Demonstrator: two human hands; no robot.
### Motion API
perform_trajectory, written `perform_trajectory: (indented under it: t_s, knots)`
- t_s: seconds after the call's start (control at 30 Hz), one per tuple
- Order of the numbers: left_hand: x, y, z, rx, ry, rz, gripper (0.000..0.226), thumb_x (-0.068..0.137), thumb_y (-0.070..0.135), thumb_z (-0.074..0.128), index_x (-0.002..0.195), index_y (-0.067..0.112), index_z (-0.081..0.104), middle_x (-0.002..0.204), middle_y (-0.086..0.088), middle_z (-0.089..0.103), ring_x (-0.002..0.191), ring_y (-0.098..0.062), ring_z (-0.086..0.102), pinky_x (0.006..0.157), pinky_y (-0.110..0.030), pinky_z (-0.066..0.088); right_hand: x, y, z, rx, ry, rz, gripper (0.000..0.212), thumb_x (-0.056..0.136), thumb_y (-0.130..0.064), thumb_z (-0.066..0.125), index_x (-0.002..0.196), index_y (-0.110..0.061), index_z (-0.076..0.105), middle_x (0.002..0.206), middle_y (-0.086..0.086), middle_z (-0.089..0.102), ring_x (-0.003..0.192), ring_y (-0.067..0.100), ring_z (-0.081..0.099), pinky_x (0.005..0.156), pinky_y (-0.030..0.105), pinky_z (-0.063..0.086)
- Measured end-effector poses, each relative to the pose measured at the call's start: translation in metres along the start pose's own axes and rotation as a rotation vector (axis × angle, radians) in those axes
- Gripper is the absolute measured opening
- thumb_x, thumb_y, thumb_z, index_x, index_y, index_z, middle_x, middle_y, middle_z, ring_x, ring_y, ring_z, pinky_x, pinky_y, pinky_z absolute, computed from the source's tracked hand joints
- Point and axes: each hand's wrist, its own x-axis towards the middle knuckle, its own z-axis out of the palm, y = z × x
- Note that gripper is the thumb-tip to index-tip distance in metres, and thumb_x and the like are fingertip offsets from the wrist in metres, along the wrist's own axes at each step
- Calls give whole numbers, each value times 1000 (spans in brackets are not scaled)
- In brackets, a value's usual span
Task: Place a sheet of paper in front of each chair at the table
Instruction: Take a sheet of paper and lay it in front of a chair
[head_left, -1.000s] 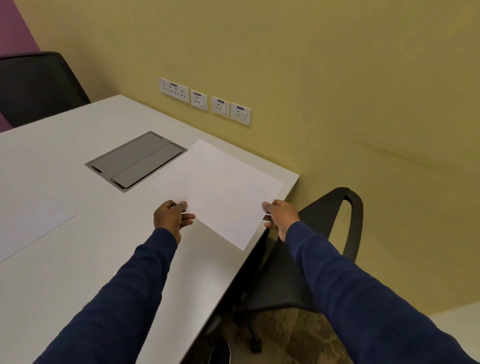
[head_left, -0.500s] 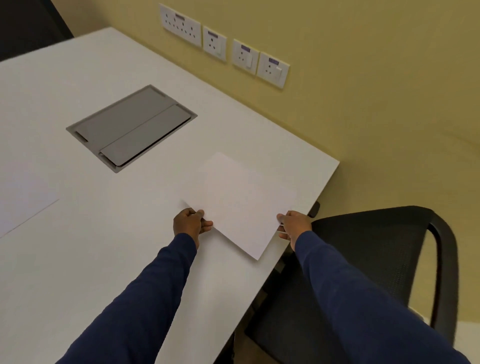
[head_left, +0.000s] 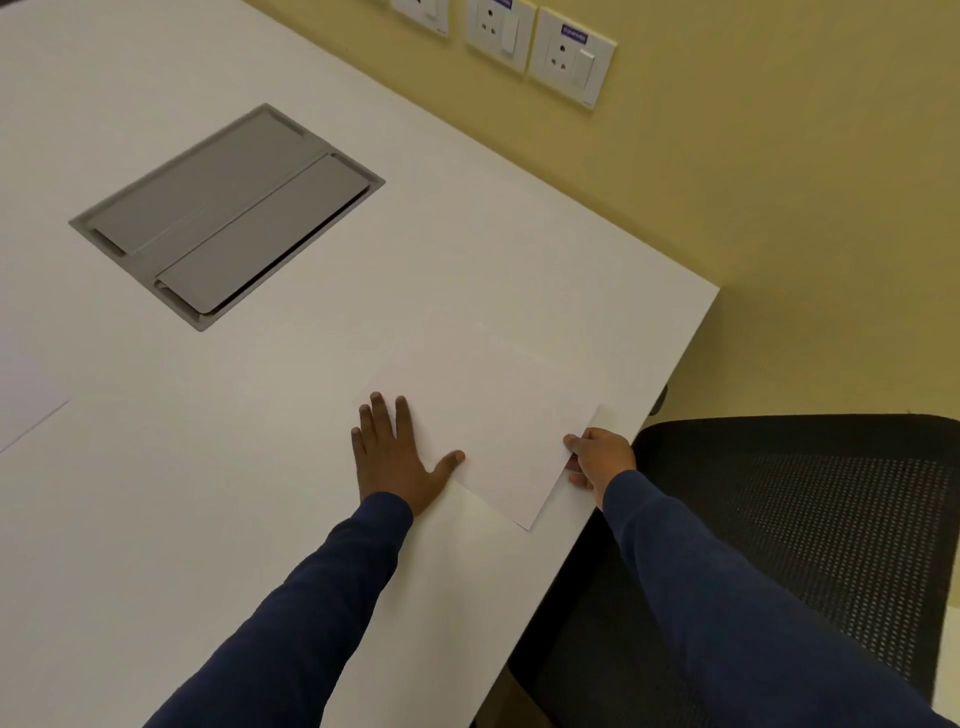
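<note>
A white sheet of paper (head_left: 493, 415) lies flat on the white table (head_left: 260, 467), near its right edge and in front of a black mesh chair (head_left: 805, 519). My left hand (head_left: 395, 457) rests flat on the sheet's left corner, fingers spread. My right hand (head_left: 597, 457) pinches the sheet's right edge at the table's rim. A second sheet (head_left: 26, 405) lies at the far left, cut off by the frame.
A grey cable hatch (head_left: 223, 213) is set into the table top behind the sheet. White wall sockets (head_left: 566, 52) line the yellow wall beyond the table's far edge.
The sheet has come down from being held just above the table to lying on it. My left hand has let go and now lies spread flat on it. The view has moved closer.
</note>
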Motion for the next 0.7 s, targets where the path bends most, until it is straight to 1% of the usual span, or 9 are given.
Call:
perform_trajectory:
  t_s: [0.07,0.1,0.13,0.2,0.27,0.33,0.4,0.5,0.7]
  knots:
    - [2,-2,10,33,-35,14,120,73,92,29,156,17,-16,162,-14,-26,150,-33,-19,122,-50,-2,-3,-1,0,4,32,-19,12,94,-20,66,84,-14,64,102,12,69,82,24,66,63,32,57]
    - [3,-3,13,34,-29,20,120,72,93,25,155,18,-18,161,-13,-30,150,-33,-22,122,-51,-3,-4,-2,-1,-56,88,-62,12,94,-26,66,96,-15,66,112,12,67,90,26,64,71,34,57]
    - [3,-4,15,32,-18,22,120,72,94,23,155,18,-19,160,-12,-32,149,-32,-24,122,-51,-3,-5,-1,-3,-184,161,-147,28,94,-34,65,115,-16,64,123,12,63,103,28,61,81,37,55]
    - [4,-5,16,26,-2,21,119,72,94,20,155,19,-20,159,-11,-34,149,-31,-25,122,-51,-4,-8,3,-7,-527,267,-425,63,93,-47,62,145,-17,44,147,11,45,131,31,46,101,44,46]
    - [6,-7,18,36,11,17,118,71,95,17,155,20,-22,158,-10,-37,148,-30,-27,122,-51,-5,-12,8,-6,-836,225,-698,81,93,-57,54,157,-21,21,164,8,20,148,29,23,117,47,32]
    - [6,-7,19,44,19,17,117,72,95,14,154,21,-24,157,-8,-40,148,-29,-30,122,-51,-6,-12,15,-1,-1091,69,-798,88,93,-66,44,160,-25,2,168,6,-3,154,29,5,123,49,18]
    - [7,-8,20,45,20,16,116,72,95,14,153,22,-25,156,-7,-42,147,-28,-32,122,-51,-7,-8,23,5,-1261,-25,-785,91,93,-70,36,158,-28,-9,167,6,-16,154,30,-6,124,51,10]
    - [9,-10,20,47,20,19,115,72,95,13,153,24,-27,156,-5,-42,146,-26,-33,122,-50,-8,-4,31,10,-1313,-60,-752,91,92,-73,32,157,-30,-14,165,5,-24,153,31,-12,123,54,7]
    - [13,-13,17,64,10,18,114,72,96,10,152,25,-28,155,-4,-43,146,-25,-34,122,-50,-9,-2,30,14,-1299,-54,-756,90,92,-73,31,156,-31,-16,164,3,-27,153,29,-16,123,55,5]
